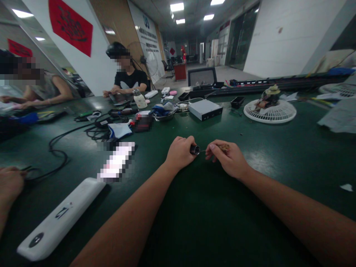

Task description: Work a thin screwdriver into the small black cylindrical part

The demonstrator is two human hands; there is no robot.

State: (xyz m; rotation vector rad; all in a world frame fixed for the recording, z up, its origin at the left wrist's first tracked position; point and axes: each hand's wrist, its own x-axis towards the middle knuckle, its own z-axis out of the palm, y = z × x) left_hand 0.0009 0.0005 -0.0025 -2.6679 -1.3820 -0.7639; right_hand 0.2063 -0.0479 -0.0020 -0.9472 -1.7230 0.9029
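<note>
My left hand (180, 152) pinches a short black cylinder (194, 150) with a shiny metal rim at its open end. My right hand (228, 159) holds a small brass-coloured part (224, 147) between thumb and fingers. A thin wire or pin (202, 151) runs between the cylinder and the brass part, close to both hands. Both hands sit just over the dark green work surface (211, 207). The fingers partly hide the two small parts.
A white power strip (55, 218) lies to my left, beside a blurred phone (116, 161). A co-worker's hand (9, 183) holds a black cable at the left edge. Ahead are a grey metal box (205, 109), a white fan guard (269, 112), tangled cables and another seated person (128, 72).
</note>
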